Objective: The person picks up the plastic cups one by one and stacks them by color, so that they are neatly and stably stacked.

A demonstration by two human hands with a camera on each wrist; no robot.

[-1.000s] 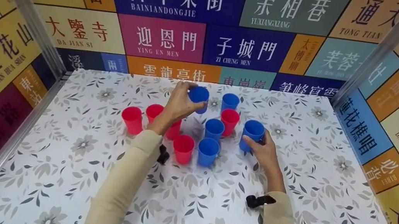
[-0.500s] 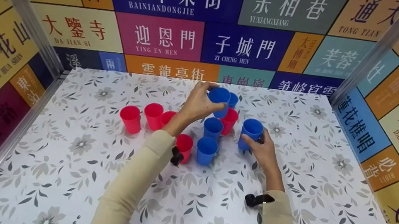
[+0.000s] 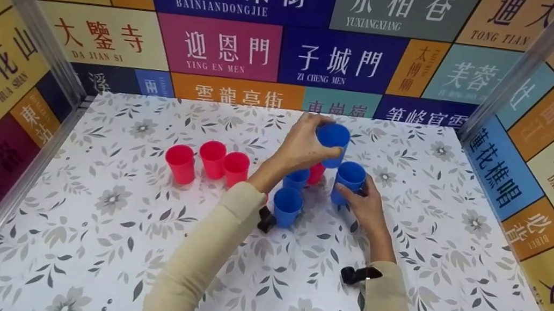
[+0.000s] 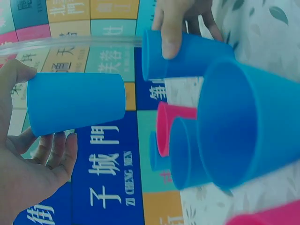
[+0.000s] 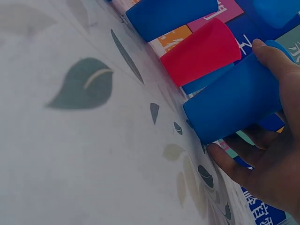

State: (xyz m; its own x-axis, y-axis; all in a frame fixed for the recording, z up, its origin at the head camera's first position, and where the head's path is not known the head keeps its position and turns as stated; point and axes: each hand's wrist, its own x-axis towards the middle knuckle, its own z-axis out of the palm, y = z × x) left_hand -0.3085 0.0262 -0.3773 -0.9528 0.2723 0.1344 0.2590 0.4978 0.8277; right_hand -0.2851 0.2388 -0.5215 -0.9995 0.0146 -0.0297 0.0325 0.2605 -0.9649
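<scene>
My left hand (image 3: 306,140) pinches a blue cup (image 4: 77,103) near its rim and holds it raised over the back of the table. Lower and to the right, my right hand (image 3: 369,203) grips another blue cup (image 5: 232,101) by its side, its base right at the tabletop. Two more blue cups, a front one (image 3: 287,207) and one behind it (image 3: 295,178), stand left of the right hand. Behind them is a red cup (image 5: 201,52), partly covered in the head view by the left hand. A further blue cup (image 4: 159,152) at the back is hidden from the head view.
Three red cups stand on the left: an outer one (image 3: 180,163), a rear one (image 3: 212,159) and an inner one (image 3: 235,170). The left forearm hides most of another red cup. Printed panels (image 3: 227,45) wall the floral-covered table (image 3: 108,240) at the back and sides.
My left hand has carried its blue cup to the right, from beside the rear blue cup to just behind the right hand's cup. The right hand stays in place, holding its cup.
</scene>
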